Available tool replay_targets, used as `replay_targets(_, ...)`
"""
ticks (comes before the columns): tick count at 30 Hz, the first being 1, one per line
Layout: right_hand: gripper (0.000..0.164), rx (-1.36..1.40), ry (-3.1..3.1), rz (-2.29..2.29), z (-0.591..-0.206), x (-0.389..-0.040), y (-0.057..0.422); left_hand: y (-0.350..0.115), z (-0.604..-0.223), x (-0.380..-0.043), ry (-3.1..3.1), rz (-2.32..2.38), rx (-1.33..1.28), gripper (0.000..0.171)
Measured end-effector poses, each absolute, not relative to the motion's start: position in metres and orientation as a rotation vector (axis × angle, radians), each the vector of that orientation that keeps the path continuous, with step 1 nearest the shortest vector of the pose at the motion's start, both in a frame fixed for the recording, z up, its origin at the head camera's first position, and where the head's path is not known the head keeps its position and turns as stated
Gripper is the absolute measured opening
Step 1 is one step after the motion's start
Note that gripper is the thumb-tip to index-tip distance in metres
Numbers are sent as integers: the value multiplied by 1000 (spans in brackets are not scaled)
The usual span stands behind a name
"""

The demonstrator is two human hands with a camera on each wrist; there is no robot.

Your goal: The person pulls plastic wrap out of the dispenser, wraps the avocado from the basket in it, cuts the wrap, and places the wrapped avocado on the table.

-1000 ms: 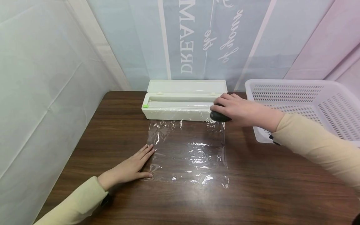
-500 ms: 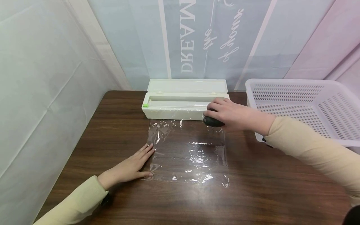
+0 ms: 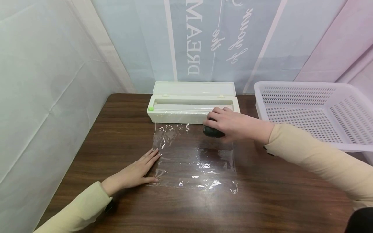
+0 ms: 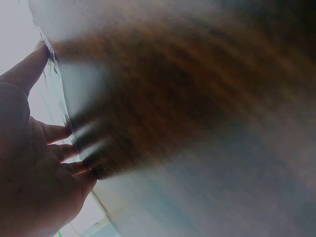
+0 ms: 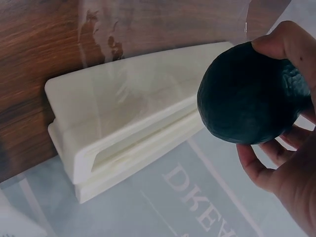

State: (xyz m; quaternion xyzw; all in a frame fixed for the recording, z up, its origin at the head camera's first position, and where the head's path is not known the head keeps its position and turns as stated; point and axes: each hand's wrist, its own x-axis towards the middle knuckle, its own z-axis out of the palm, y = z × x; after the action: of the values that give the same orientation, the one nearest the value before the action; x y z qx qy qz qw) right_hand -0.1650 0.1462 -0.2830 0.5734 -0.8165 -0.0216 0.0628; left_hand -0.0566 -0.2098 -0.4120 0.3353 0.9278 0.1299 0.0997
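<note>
In the head view a sheet of clear cling film lies on the table, drawn out from a white dispenser box whose lid stands raised. My left hand rests at the film's left edge, fingers straight and thumb spread. Over the film's far right part, my right hand holds a dark green avocado. The right wrist view shows the bumpy avocado between thumb and fingers, above the box. Part of the avocado is covered by the hand.
A white perforated plastic basket stands at the back right of the brown wooden table. A green clip sits on the dispenser's left end. Behind hangs a printed cloth; a white sheet borders the left.
My right hand has moved left and nearer with the avocado, from the dispenser's right end to over the film. My left hand has stayed at the film's edge.
</note>
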Motion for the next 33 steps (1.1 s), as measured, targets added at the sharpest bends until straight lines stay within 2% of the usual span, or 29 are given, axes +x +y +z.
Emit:
replay_targets(4,75,1752,-2474,-76,-285,-162,141,-210,-412,-57,2744,379,1000,86)
replay_targets(24,75,1822,-2511,-26,-299,-152,125,-211,-412,-56,2746,397,998,86)
replay_targets(33,70,1823,-2562,-21,-303,-149,117,-211,-412,-56,2746,395,993,86)
